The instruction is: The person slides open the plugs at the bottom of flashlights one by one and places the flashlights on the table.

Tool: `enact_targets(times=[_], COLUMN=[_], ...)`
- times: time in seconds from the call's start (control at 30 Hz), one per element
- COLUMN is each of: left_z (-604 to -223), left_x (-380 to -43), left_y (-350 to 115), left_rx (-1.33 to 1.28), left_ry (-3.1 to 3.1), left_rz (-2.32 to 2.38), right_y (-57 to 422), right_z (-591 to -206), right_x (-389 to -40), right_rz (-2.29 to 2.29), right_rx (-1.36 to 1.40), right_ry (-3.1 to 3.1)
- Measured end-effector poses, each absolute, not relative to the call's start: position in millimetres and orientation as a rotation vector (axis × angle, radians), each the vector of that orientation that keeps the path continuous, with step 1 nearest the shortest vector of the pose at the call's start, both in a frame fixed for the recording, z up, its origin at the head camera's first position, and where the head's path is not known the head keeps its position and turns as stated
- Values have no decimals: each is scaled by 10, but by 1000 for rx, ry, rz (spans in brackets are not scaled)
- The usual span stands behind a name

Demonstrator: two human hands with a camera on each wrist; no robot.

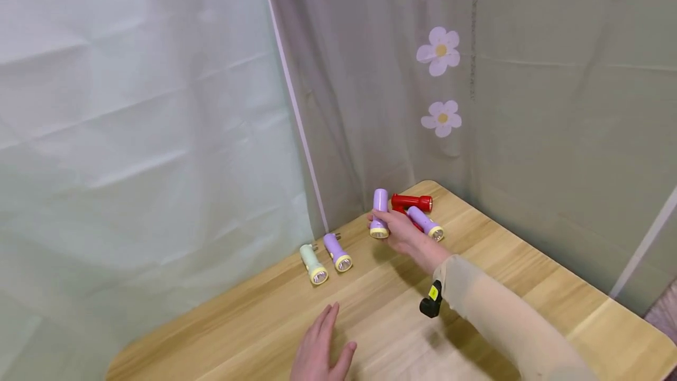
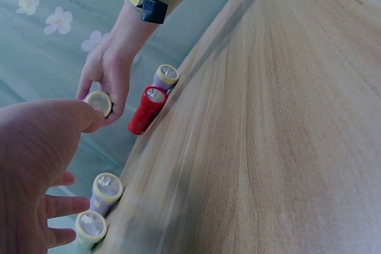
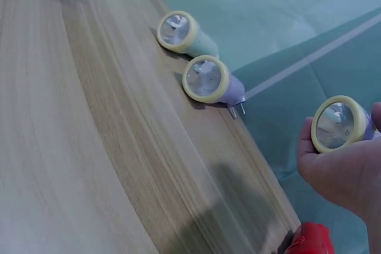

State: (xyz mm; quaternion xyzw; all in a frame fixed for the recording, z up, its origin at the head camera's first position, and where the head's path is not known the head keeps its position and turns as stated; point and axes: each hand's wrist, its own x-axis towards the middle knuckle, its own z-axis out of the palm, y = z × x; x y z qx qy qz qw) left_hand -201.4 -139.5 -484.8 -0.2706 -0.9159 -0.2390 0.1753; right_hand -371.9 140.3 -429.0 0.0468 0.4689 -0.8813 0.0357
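My right hand (image 1: 406,236) grips a purple flashlight (image 1: 379,201) with a yellow rim, its lens end tilted down, raised over the table's back corner. In the right wrist view the held flashlight's lens (image 3: 335,125) faces the camera. My left hand (image 1: 319,350) is above the table near the front, fingers extended, holding nothing. Nearest to it lie a pale green flashlight (image 1: 313,264) and a second purple flashlight (image 1: 337,252), side by side at the back edge. Both show metal plug prongs.
Beside the right hand lie a red flashlight (image 1: 412,202) and another purple flashlight (image 1: 425,223); a further red piece is partly hidden between them. Curtains with flowers (image 1: 441,52) hang right behind the wooden table (image 1: 233,334). A small black camera (image 1: 431,300) sits on the right wrist.
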Motion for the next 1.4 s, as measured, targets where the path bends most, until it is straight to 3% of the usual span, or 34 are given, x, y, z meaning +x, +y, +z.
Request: enact_targets(times=[0.23, 0.7, 1.0, 1.4], left_z=[-4823, -4832, -4777, -4611], left_x=[-1996, -1954, -1919, -1976], left_y=[-1411, -1433, -1451, -1454], left_rx=[-753, -718, -675, -659], left_ry=[-2625, -2589, -2642, -2547], left_rz=[-676, -645, -647, -674], right_y=[1397, 1388, 1431, 1513], right_z=[-4317, -4366, -4321, -4272], right_x=[-3734, -3670, -3539, -3417], right_rz=[-2729, -2476, -1928, -1449], right_rx=[199, 1, -131, -414], right_ry=[1364, 1862, 2647, 3093])
